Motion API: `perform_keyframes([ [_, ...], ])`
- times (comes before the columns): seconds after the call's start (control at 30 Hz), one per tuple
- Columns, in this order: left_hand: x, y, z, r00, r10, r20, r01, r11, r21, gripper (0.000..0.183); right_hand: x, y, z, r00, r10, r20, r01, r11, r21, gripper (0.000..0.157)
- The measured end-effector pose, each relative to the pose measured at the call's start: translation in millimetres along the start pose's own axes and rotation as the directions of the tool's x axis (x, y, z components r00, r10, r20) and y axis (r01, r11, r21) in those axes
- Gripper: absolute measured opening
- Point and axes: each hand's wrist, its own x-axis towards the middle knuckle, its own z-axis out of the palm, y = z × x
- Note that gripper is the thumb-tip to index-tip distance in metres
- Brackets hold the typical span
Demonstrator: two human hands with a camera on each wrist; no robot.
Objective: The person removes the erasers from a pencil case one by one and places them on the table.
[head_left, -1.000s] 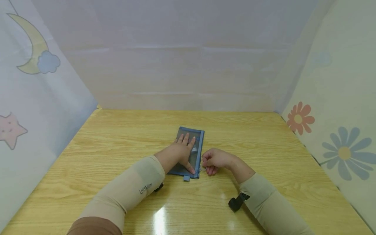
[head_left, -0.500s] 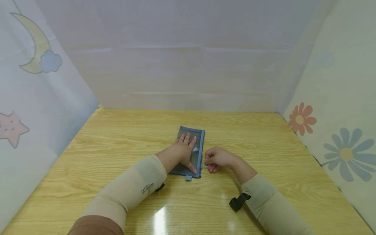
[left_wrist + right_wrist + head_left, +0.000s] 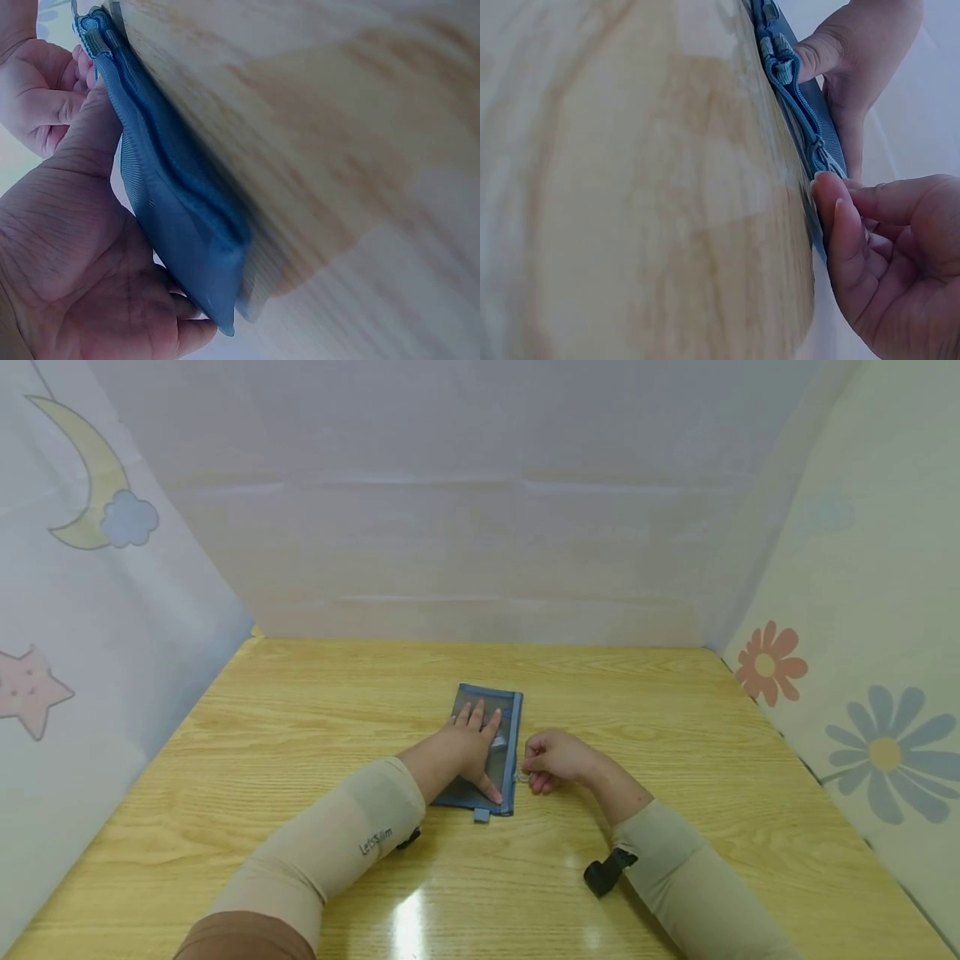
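A blue mesh zip pouch point(image 3: 515, 718) lies flat on the wooden table, its zip along the right side and a small light-blue tab point(image 3: 482, 815) at the near end. Something pale point(image 3: 498, 741) shows through the mesh. My left hand point(image 3: 467, 750) rests on top with fingers spread, thumb towards the near zip end. Beside the zip, my right hand point(image 3: 553, 760) pinches the zipper pull point(image 3: 521, 777) between thumb and forefinger. The right wrist view shows the zip edges point(image 3: 795, 101) parted at the near end, with the pull's cord point(image 3: 831, 161) leading to the fingertips.
The wooden table point(image 3: 337, 693) stretches around the pouch. Pale sheets with printed moon point(image 3: 93, 477), star and flowers point(image 3: 885, 752) stand along its back and sides. A black strap end point(image 3: 609, 872) hangs from the right wrist.
My right hand has slid the zipper pull a short way along the zip, away from the near end. The left hand and the pouch have stayed in place.
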Motion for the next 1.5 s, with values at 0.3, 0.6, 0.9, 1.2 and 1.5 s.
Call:
perform_keyframes([
  [0.3, -1.5, 0.3, -2.4, 1.000, 0.002, 0.005, -0.002, 1.000, 0.000, 0.139, 2.4, -2.6, -3.3, 1.000, 0.016, -0.015, -0.016, 1.000, 0.012, 0.015],
  [0.6, 5.9, -0.7, -0.1, 1.000, 0.007, 0.009, -0.006, 1.000, -0.019, 0.141, 5.3, 1.1, -6.2, 1.000, 0.020, 0.007, -0.020, 1.000, 0.003, 0.015],
  [0.9, 16.9, -7.8, -0.2, 0.998, 0.008, 0.056, -0.007, 1.000, -0.020, 0.128, 8.2, 3.3, -7.2, 1.000, 0.025, 0.017, -0.025, 0.999, 0.022, 0.014],
  [1.2, 27.9, -11.4, 6.1, 0.998, 0.044, 0.049, -0.043, 0.999, -0.004, 0.125, 4.9, 1.3, -8.1, 0.999, 0.006, 0.043, -0.007, 1.000, 0.017, 0.015],
  [1.5, 19.0, -5.0, 0.3, 0.999, 0.026, 0.047, -0.028, 0.999, 0.044, 0.119, 5.1, 2.2, -9.3, 0.999, -0.031, 0.020, 0.032, 0.998, -0.055, 0.018],
])
